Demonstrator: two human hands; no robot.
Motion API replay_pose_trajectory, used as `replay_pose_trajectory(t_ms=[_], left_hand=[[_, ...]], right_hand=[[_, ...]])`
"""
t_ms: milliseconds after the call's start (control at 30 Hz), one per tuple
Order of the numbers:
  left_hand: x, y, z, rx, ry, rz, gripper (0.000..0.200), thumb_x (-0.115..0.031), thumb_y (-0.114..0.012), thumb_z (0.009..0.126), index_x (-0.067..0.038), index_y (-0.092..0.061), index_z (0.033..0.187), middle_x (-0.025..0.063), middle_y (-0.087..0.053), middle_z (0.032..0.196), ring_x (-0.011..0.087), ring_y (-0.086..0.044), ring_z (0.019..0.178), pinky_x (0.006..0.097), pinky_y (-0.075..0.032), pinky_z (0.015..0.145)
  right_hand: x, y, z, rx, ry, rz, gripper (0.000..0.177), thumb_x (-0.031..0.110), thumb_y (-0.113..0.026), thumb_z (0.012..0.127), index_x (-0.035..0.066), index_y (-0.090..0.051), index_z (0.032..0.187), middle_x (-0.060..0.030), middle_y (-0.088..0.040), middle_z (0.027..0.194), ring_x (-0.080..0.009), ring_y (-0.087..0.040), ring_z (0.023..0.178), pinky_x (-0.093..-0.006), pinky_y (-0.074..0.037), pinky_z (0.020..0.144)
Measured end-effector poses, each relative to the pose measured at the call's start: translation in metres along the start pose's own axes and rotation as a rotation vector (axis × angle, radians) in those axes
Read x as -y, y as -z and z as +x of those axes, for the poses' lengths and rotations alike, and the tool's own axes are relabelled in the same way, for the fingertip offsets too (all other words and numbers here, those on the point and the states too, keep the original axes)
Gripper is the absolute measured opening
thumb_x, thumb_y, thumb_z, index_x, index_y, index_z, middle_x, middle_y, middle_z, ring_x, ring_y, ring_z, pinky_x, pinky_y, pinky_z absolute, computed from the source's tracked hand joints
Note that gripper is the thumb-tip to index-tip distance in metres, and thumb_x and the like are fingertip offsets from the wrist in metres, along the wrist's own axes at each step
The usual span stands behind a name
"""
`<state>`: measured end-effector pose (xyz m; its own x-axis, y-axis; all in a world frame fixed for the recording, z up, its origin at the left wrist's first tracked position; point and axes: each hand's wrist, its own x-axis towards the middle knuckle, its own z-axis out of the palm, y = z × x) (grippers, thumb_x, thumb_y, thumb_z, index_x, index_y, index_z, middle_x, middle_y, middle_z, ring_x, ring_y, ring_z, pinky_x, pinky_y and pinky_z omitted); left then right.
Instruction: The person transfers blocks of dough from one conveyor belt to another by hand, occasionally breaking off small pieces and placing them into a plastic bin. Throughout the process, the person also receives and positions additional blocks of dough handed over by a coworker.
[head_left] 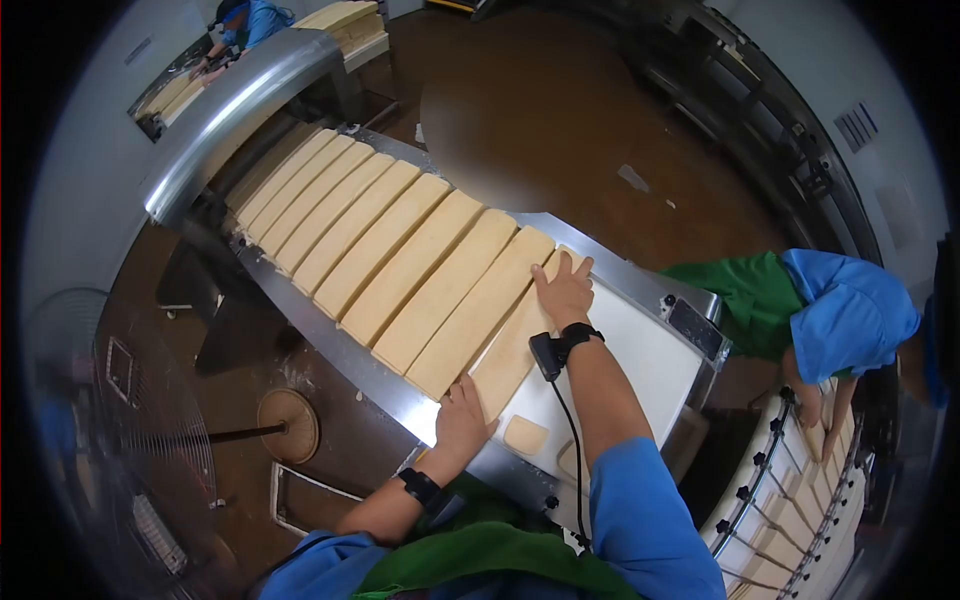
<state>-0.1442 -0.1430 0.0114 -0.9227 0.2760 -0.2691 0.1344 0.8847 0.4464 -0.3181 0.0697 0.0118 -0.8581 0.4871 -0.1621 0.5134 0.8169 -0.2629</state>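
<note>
A pale dough strip [513, 352] lies slanted on the white belt, at the near end of a row of similar strips. My left hand [462, 428] grips its lower end, fingers along one side and thumb near the other. At its upper end, my right hand [566, 296] holds it with fingers straddling its width. A narrow wedge of belt shows between this strip and the neighbouring dough strip [482, 312]. Just right of my left hand sits a small dough piece [526, 435]; another is partly hidden by my right arm.
A curved metal hood [245, 110] spans the conveyor's far end. Metal side rails [340, 345] border the belt. To the right, a co-worker [850, 310] handles strips in a rack [790, 500]. Another person [250, 20] works at the back. A fan [170, 435] stands left.
</note>
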Motion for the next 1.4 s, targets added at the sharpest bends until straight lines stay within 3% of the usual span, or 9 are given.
replay_pose_trajectory(t_ms=[233, 367, 400, 433, 533, 800, 900, 1100, 1400], left_hand=[[-0.005, 0.002, 0.0, 0.102, -0.166, 0.1, 0.096, -0.034, -0.079, 0.067, 0.011, -0.028, 0.134, 0.0249, -0.047, 0.113, 0.041, -0.054, 0.101, 0.0451, -0.049, 0.085], [-0.041, -0.008, -0.006, 0.248, -0.439, -0.079, 0.097, -0.037, -0.079, 0.066, 0.004, -0.028, 0.136, 0.0258, -0.046, 0.113, 0.0435, -0.057, 0.091, 0.0473, -0.051, 0.079], [-0.057, -0.01, -0.011, 0.297, -0.42, -0.056, 0.094, -0.036, -0.08, 0.066, 0.002, -0.03, 0.135, 0.0257, -0.045, 0.114, 0.0434, -0.059, 0.091, 0.0482, -0.052, 0.078], [-0.071, -0.014, -0.015, 0.345, -0.403, -0.027, 0.091, -0.036, -0.08, 0.066, 0.001, -0.032, 0.134, 0.0255, -0.044, 0.115, 0.0432, -0.06, 0.091, 0.0492, -0.053, 0.076], [-0.107, -0.044, -0.028, 0.211, -0.434, -0.087, 0.08, -0.026, -0.077, 0.07, 0.0, -0.034, 0.132, 0.0283, -0.041, 0.118, 0.0477, -0.056, 0.094, 0.0496, -0.05, 0.083], [-0.236, -0.074, -0.103, 0.183, -0.882, -0.323, 0.073, -0.009, -0.075, 0.068, -0.004, -0.042, 0.133, 0.0271, -0.038, 0.124, 0.0447, -0.042, 0.116, 0.0465, -0.042, 0.098], [-0.289, -0.08, -0.157, 0.312, -1.236, -0.414, 0.075, -0.011, -0.078, 0.064, -0.004, -0.046, 0.132, 0.0259, -0.035, 0.132, 0.0444, -0.043, 0.118, 0.0455, -0.041, 0.1], [-0.355, -0.104, -0.241, 0.794, -1.368, -0.418, 0.064, -0.019, -0.078, 0.074, -0.009, -0.049, 0.131, 0.0214, -0.035, 0.136, 0.0408, -0.048, 0.119, 0.0437, -0.045, 0.098], [-0.4, -0.154, -0.272, 0.982, -1.328, -0.364, 0.044, -0.016, -0.063, 0.089, -0.013, -0.05, 0.131, 0.0201, -0.035, 0.137, 0.0378, -0.052, 0.115, 0.0399, -0.044, 0.097]], right_hand=[[-0.062, 0.041, -0.032, -0.033, -0.291, 0.112, 0.071, 0.044, -0.061, 0.078, 0.008, -0.037, 0.135, -0.0263, -0.024, 0.144, -0.0489, -0.05, 0.112, -0.0497, -0.047, 0.093], [-0.177, 0.05, -0.068, -0.061, -0.471, 0.043, 0.092, 0.05, -0.063, 0.077, -0.006, -0.027, 0.141, -0.0289, -0.009, 0.152, -0.0498, -0.028, 0.135, -0.0539, -0.031, 0.108], [-0.188, 0.059, -0.09, -0.168, -0.493, 0.092, 0.097, 0.055, -0.061, 0.078, -0.014, -0.029, 0.139, -0.0248, -0.032, 0.147, -0.0426, -0.002, 0.144, -0.0575, -0.027, 0.108], [-0.197, 0.076, -0.11, -0.19, -0.521, 0.191, 0.099, 0.054, -0.063, 0.077, -0.014, -0.028, 0.14, -0.0289, -0.024, 0.15, -0.0427, -0.001, 0.144, -0.0544, -0.027, 0.111], [-0.254, 0.079, -0.151, -0.419, -0.662, 0.462, 0.084, 0.04, -0.072, 0.071, -0.003, -0.03, 0.129, -0.0367, -0.006, 0.147, -0.0523, -0.039, 0.125, -0.0468, -0.04, 0.104], [-0.407, 0.15, -0.357, -1.028, -0.897, 0.345, 0.077, 0.035, -0.068, 0.079, -0.005, -0.029, 0.132, -0.0332, -0.038, 0.124, -0.0471, -0.047, 0.112, -0.0499, -0.04, 0.097], [-0.469, 0.173, -0.455, -1.0, -1.164, 0.487, 0.068, 0.041, -0.066, 0.08, -0.004, -0.04, 0.124, -0.0309, -0.046, 0.12, -0.0473, -0.05, 0.112, -0.0499, -0.042, 0.095], [-0.6, 0.182, -0.561, -0.235, -1.35, 0.181, 0.065, 0.051, -0.035, 0.09, 0.0, -0.057, 0.123, -0.023, -0.055, 0.131, -0.0429, -0.04, 0.129, -0.0546, -0.026, 0.106], [-0.697, 0.189, -0.568, -0.168, -1.416, 0.2, 0.067, 0.046, -0.024, 0.093, 0.0, -0.049, 0.135, -0.0222, -0.047, 0.14, -0.0436, -0.035, 0.134, -0.0556, -0.02, 0.11]])
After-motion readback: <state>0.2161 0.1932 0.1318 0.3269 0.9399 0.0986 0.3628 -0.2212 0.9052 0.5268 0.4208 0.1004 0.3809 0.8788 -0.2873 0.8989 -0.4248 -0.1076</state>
